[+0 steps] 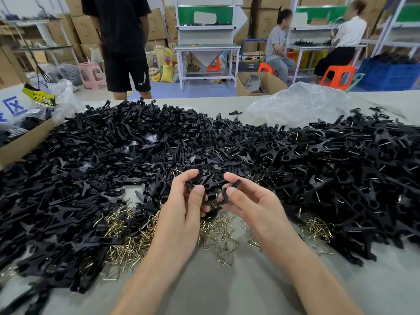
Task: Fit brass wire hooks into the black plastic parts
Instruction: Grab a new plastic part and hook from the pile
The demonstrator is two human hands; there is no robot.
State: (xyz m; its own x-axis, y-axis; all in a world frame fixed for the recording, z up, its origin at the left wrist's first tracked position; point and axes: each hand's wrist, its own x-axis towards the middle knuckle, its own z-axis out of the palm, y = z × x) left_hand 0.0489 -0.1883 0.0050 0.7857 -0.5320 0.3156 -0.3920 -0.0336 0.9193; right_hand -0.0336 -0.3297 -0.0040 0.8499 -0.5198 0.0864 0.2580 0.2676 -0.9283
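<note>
Right now my left hand (pixel 189 196) pinches one black plastic part (pixel 196 181) and my right hand (pixel 246 198) grips another (pixel 230 190), its long axis running up-right, both above loose triangular brass wire hooks (pixel 223 233). Matte black heaps (pixel 113 155) surround them on the grey table (pixel 227 287).

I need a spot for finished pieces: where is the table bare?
Bare table runs along the near edge, around both forearms, below the brass hooks. A smaller strip lies far right, behind the plastic bag. Black parts crowd everything between.
</note>
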